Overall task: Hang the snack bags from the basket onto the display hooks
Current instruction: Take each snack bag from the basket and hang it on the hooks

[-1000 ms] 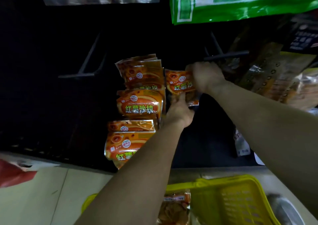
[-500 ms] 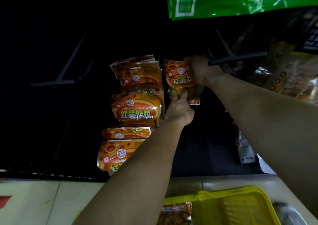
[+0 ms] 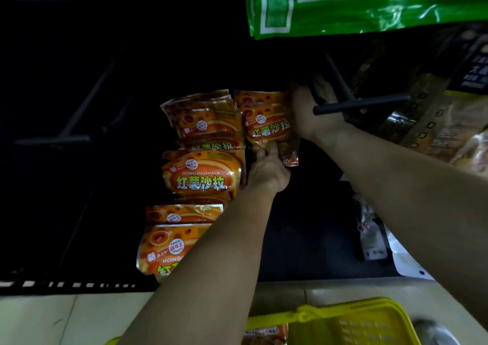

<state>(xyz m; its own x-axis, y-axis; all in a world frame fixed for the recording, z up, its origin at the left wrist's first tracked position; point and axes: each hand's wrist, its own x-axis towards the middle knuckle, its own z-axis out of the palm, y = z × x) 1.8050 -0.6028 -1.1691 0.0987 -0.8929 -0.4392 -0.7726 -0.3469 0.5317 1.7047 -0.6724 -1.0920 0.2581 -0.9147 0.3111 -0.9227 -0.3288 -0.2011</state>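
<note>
Hook (image 3: 361,104) crosses the right hand (image 3: 310,115) — both hands grip one glossy orange snack bag (image 3: 266,129), left hand (image 3: 268,171) at its bottom, beside hung bags (image 3: 203,175).

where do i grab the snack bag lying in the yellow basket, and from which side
Pinch the flat top seal, the pale strip on the edge nearest the shelf, and come straight down from above. The snack bag lies in the yellow basket, whose walls would block a sideways reach. Only its upper part is in frame, so this is a guess.
</note>
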